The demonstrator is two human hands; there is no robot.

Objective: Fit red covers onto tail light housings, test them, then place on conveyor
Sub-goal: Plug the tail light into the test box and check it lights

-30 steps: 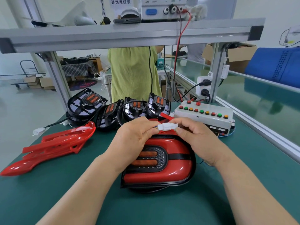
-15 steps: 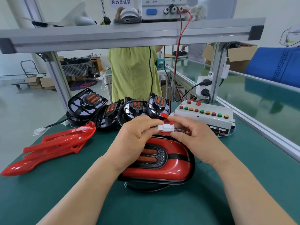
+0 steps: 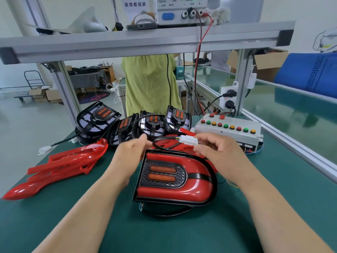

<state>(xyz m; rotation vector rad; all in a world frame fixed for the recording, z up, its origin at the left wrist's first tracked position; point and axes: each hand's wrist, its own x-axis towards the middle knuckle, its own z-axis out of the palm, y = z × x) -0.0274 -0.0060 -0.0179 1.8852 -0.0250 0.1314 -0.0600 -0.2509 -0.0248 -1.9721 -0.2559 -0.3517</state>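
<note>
Above covered tail light, right hand fingers pinch white connector; left hand alongside, fingers loose, holding nothing

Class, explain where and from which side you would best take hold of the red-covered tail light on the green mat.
Probably from above, a grip across the flat-lying red-covered tail light, thumb on its near black rim, fingers on the far one. It is narrowest that way and lies face up; mind the black cable at its far side.
</note>
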